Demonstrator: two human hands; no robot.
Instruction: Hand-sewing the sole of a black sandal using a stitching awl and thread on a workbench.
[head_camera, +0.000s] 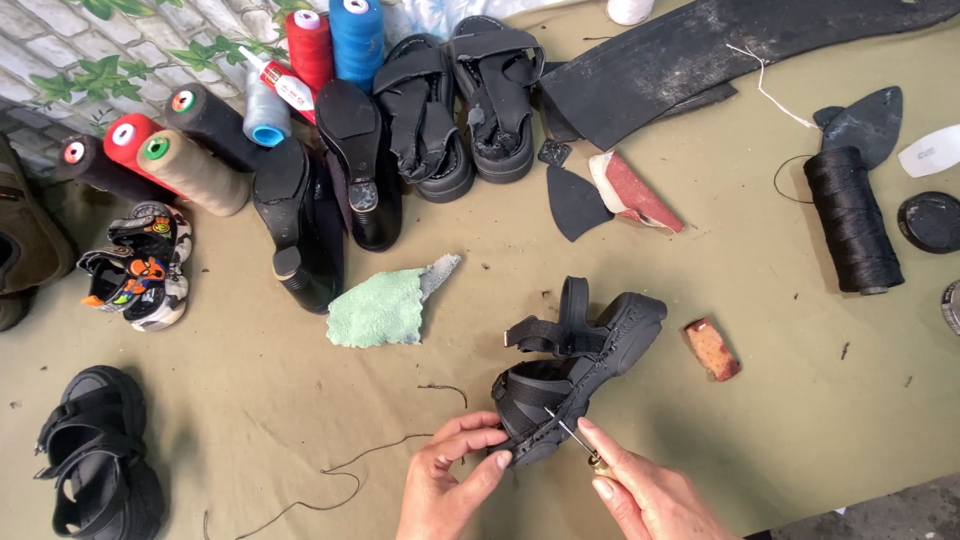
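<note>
Head view: near the bottom edge, the left hand (448, 480) pinches the near toe end of a black sandal (575, 370), fingers closed on its sole rim. The right hand (645, 490) grips a stitching awl (572, 437), its thin metal point touching the sandal's sole edge just right of the left fingertips. The sandal's long axis runs from the hands away toward the far right, heel farthest off. A dark thread (330, 490) trails left across the olive cloth (780, 400). A green rag (385, 305) lies farther off.

Bare left hand (450, 475) and right hand (640, 490), no sleeves, short nails
</note>
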